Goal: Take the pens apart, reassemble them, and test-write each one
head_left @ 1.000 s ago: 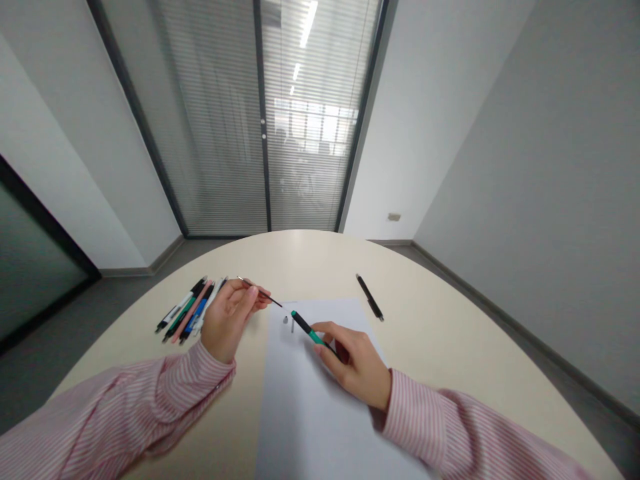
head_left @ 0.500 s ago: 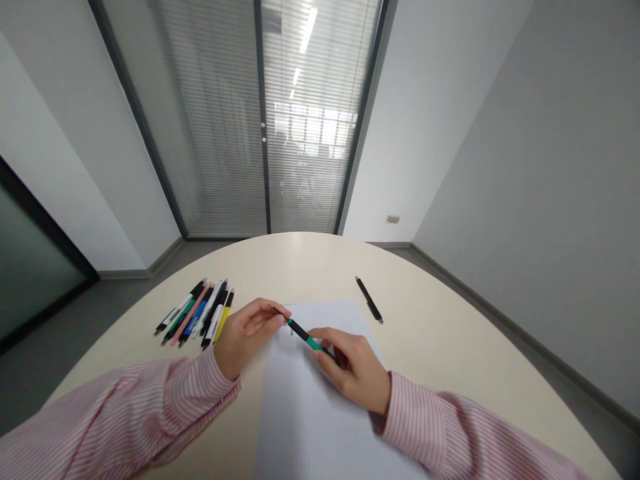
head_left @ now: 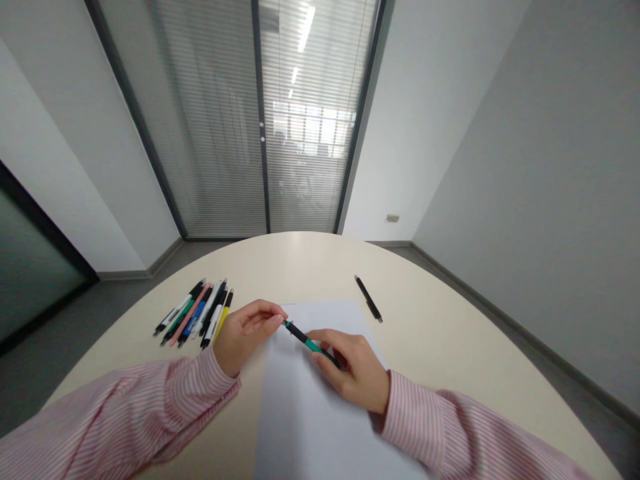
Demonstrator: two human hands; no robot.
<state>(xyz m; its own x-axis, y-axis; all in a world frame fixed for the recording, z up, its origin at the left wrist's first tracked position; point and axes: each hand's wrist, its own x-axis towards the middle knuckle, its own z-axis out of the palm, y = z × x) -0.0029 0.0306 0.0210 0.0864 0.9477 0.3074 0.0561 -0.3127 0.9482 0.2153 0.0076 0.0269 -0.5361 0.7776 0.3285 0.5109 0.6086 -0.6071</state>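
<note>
A black and green pen (head_left: 311, 345) slants over the sheet of white paper (head_left: 320, 420), its upper end pointing to the left. Wrapped round its lower part are the fingers of my right hand (head_left: 355, 370), which hide the lower end. At the pen's upper end, the thumb and fingertips of my left hand (head_left: 250, 333) are pinched together. What exactly lies between those fingertips is too small to make out.
Several pens (head_left: 195, 313) in white, green, pink, blue, black and yellow lie side by side at the left of the round table (head_left: 305, 260). One black pen (head_left: 369, 299) rests alone beyond the paper's right edge. Blinds-covered glass and walls stand behind.
The thin dark piece that stuck out past my left fingertips is no longer visible. My left fingertips have shifted slightly at the pen's upper end; my right hand has hardly moved.
</note>
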